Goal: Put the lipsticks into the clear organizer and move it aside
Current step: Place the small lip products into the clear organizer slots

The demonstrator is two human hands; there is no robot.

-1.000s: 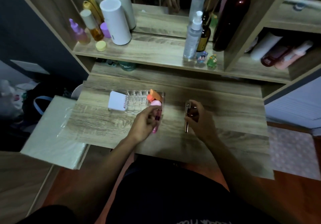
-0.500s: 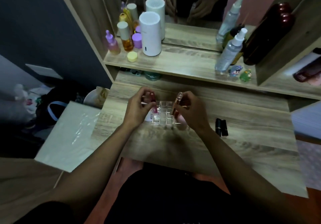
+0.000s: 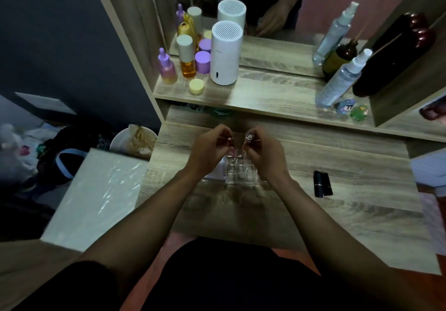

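The clear organizer (image 3: 237, 169), a grid of small square cells, stands on the wooden desk under both hands. My left hand (image 3: 208, 149) pinches a pink lipstick (image 3: 230, 140) upright over the organizer's far left cells. My right hand (image 3: 264, 152) grips a slim rose-gold lipstick (image 3: 248, 138) upright over the far right cells. How deep either tube sits in a cell is hidden by my fingers. Two black lipsticks (image 3: 322, 183) lie side by side on the desk to the right.
A white card (image 3: 218, 172) lies against the organizer's left side. The shelf behind holds a white cylinder (image 3: 225, 53), purple and amber bottles (image 3: 187, 61) and spray bottles (image 3: 341, 79). A white box (image 3: 96, 197) and a bowl (image 3: 132, 140) sit left of the desk.
Both hands picked up a lipstick each, carried them over the organizer and stood them upright. The view swung left, bringing the black lipsticks into sight.
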